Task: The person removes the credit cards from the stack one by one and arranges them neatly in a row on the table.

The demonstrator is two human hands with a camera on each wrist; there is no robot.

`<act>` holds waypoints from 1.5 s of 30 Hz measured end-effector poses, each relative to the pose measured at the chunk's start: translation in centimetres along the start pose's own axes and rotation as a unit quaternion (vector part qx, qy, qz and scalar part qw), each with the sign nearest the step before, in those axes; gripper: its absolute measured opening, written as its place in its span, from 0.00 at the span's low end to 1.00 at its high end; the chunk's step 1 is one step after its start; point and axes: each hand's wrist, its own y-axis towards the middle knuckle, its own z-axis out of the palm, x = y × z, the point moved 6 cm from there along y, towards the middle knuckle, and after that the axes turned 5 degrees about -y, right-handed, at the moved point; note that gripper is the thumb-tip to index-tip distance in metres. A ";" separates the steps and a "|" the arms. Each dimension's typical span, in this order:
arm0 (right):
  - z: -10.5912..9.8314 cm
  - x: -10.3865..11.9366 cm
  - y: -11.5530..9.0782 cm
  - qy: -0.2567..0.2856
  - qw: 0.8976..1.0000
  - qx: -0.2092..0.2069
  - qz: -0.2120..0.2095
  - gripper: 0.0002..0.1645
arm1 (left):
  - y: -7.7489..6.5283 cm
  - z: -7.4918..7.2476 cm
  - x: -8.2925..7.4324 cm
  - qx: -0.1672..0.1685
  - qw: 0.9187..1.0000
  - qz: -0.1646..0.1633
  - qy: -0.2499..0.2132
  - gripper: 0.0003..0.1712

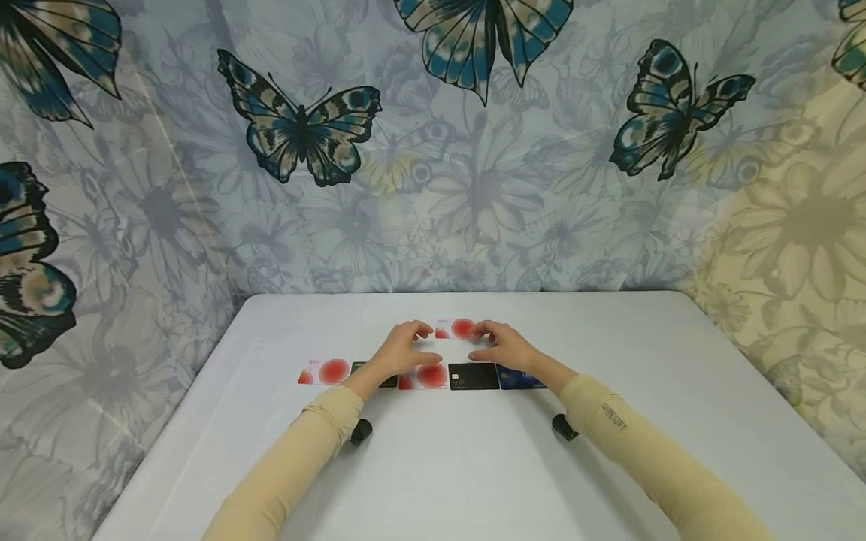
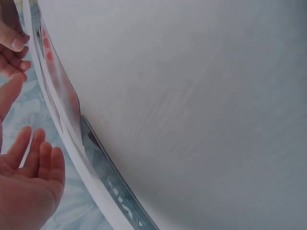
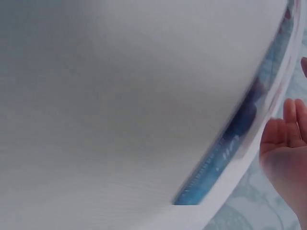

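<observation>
In the head view my left hand [image 1: 404, 350] and right hand [image 1: 506, 347] hover facing each other, fingers relaxed, holding nothing that shows. Between their fingertips, farther back, lies a white card with red circles [image 1: 463, 328]; the right fingertips overlap its edge. A row of cards lies nearer: another red-circled card [image 1: 333, 371] at the left end, a dark card [image 1: 389, 382] partly hidden by my left wrist, a second red-circled card [image 1: 431, 376], a black VIP card [image 1: 473, 377], and a blue card [image 1: 517, 379] partly covered by my right wrist.
A white table [image 1: 433, 466] carries the cards. Behind it hangs a patterned cloth backdrop [image 1: 473, 195] with butterflies and flowers. Small black devices sit below the left wrist [image 1: 361, 431] and right wrist [image 1: 564, 427].
</observation>
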 end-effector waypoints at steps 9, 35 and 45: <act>-0.1 -0.3 1.2 -0.001 1.000 -0.005 0.017 0.28 | 1.1 0.0 0.7 0.008 1.000 0.002 0.012 0.30; -1.5 -2.2 4.2 -0.072 0.992 0.011 0.104 0.30 | 5.1 0.3 1.7 -0.015 0.994 -0.056 0.098 0.28; -1.2 -2.8 4.5 -0.070 0.990 0.040 0.118 0.29 | 5.2 0.7 1.9 0.003 0.990 -0.083 0.117 0.26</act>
